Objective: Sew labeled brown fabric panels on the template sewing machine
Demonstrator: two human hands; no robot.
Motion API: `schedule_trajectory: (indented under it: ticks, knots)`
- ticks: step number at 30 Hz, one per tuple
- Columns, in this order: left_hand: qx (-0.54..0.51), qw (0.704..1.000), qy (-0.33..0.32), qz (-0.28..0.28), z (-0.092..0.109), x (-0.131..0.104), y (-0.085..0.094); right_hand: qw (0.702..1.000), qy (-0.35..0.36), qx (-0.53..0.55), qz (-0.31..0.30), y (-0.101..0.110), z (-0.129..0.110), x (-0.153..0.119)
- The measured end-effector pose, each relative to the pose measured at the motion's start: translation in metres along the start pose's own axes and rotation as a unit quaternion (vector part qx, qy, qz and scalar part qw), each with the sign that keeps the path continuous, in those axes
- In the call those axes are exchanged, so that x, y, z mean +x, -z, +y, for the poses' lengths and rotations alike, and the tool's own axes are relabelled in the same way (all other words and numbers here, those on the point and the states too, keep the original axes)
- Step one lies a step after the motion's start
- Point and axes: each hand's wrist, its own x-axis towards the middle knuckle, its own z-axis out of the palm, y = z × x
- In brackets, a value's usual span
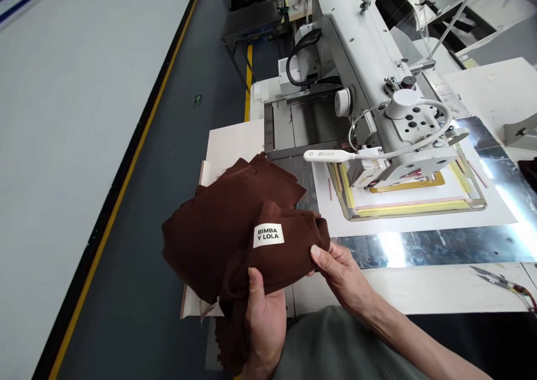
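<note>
Between my hands is a brown fabric piece (289, 262) with a white label (269, 235) reading "BIMBA Y LOLA". My right hand (342, 271) pinches its right end, thumb on top and fingers underneath. From below, my left hand (265, 318) grips the lower left part with its thumb upright on the cloth; its other fingers are mostly hidden. Part of the fabric hangs down past my left wrist. Just behind it, a stack of brown fabric pieces (210, 217) lies on the left end of the table.
A white sewing machine (369, 61) stands at the right, with a lamp (327, 155) on a bent neck. Under its head sits a clamp frame with yellow edging (415, 206). Scissors (499, 280) lie near the table's front edge. A grey floor (138, 245) with yellow lines runs along the left.
</note>
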Motion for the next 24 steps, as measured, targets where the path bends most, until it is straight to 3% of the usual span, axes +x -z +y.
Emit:
schedule_trajectory:
  ticks: [8,24]
  knots:
    - [0.013,0.997,-0.055,-0.055,0.012,0.008,-0.009,0.999,0.027,-0.032,-0.025,-0.001,-0.008,0.010]
    - [0.044,0.991,-0.101,-0.074,0.016,0.013,-0.021,0.996,0.079,-0.014,-0.044,-0.006,-0.029,0.011]
